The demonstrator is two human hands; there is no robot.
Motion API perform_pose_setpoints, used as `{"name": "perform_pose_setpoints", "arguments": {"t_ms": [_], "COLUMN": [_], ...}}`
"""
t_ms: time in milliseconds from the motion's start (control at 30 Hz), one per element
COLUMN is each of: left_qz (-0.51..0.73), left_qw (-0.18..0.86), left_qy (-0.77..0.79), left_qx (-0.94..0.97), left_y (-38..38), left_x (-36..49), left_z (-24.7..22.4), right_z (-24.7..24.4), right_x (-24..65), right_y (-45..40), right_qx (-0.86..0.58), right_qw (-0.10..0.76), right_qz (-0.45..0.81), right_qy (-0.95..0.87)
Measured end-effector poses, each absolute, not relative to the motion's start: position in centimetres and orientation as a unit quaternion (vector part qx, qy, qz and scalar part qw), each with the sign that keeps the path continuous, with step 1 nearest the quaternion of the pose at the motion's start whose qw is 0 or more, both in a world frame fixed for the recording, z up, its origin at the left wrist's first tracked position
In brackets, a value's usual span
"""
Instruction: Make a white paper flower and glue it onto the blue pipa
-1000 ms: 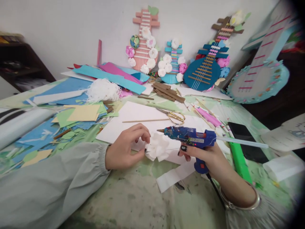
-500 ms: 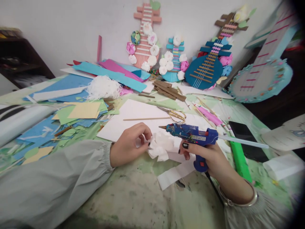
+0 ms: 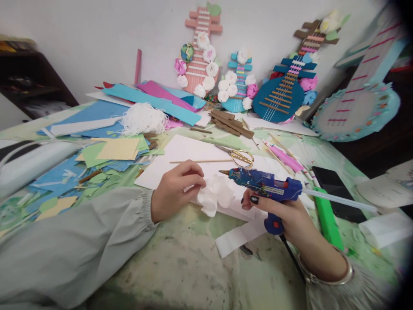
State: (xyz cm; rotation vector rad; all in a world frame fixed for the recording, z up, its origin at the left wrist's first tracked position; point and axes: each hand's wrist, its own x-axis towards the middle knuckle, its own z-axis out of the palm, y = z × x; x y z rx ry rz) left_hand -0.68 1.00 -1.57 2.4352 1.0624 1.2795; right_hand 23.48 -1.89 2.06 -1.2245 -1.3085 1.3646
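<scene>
A white paper flower (image 3: 215, 196) lies near the front middle of the table, its petals spread. My left hand (image 3: 178, 189) is at the flower's left edge, fingers curled and pinched close to a petal; whether they grip it is hard to tell. My right hand (image 3: 280, 211) is wrapped round a blue glue gun (image 3: 261, 183), whose nozzle points left above the flower. A clear glue stick (image 3: 342, 200) sticks out of its back. Below the gun lies a white paper strip (image 3: 240, 237).
Gold-handled scissors (image 3: 241, 158) and a thin wooden stick (image 3: 201, 161) lie on white paper (image 3: 174, 150). Paper scraps (image 3: 112, 150) and white string (image 3: 144, 118) are at left. A phone (image 3: 335, 189) and green box (image 3: 327, 219) lie right. Decorated paper lutes (image 3: 280, 97) lean behind.
My left hand has shifted up slightly and its fingers are bent differently. The flower has turned a little, with its petals more spread. The glue gun sits slightly farther right.
</scene>
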Motion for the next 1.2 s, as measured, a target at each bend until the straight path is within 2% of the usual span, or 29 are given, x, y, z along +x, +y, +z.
{"name": "perform_pose_setpoints", "arguments": {"t_ms": [100, 333, 1200], "left_qz": [0.421, 0.397, 0.350], "left_qw": [0.079, 0.117, 0.204], "left_qy": [0.379, 0.430, 0.513], "left_qx": [0.820, 0.802, 0.757], "left_y": [1.3, 1.6, 1.8], "left_x": [-0.8, -0.8, 1.5], "left_z": [-1.7, -1.5, -2.5], "right_z": [1.9, 0.4, -0.2], "right_x": [23.4, 24.0, 22.8], "right_y": [-2.0, -1.6, -2.0], "right_qx": [-0.499, -0.525, -0.460], "right_qw": [0.435, 0.447, 0.447], "right_qz": [0.535, 0.516, 0.543], "right_qy": [-0.525, -0.508, -0.542]}}
